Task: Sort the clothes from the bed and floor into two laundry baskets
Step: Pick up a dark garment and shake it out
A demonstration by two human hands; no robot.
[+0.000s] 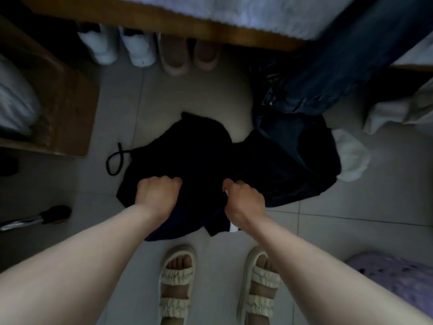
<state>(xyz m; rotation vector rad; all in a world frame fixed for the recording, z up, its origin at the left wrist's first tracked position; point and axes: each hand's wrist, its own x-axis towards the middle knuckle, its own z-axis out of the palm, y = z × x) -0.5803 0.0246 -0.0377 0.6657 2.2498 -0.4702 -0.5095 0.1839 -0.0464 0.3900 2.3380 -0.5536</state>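
A black garment (192, 151) with a looped drawstring lies crumpled on the tiled floor in front of my feet. My left hand (157, 195) grips its near left part with curled fingers. My right hand (243, 202) grips its near right part. Dark blue jeans (328, 66) hang from the bed's edge at the upper right and pile onto the floor beside the black garment. A white piece of clothing (349, 156) lies on the floor to the right of the jeans. Another pale cloth (398, 111) hangs at the far right.
The wooden bed frame (210, 29) runs along the top, with white shoes (117, 48) and pink slippers (187, 57) under it. A wooden piece of furniture (65, 102) stands at left. A purple perforated basket (393, 275) is at the lower right. A brush-like tool (35, 219) lies at left.
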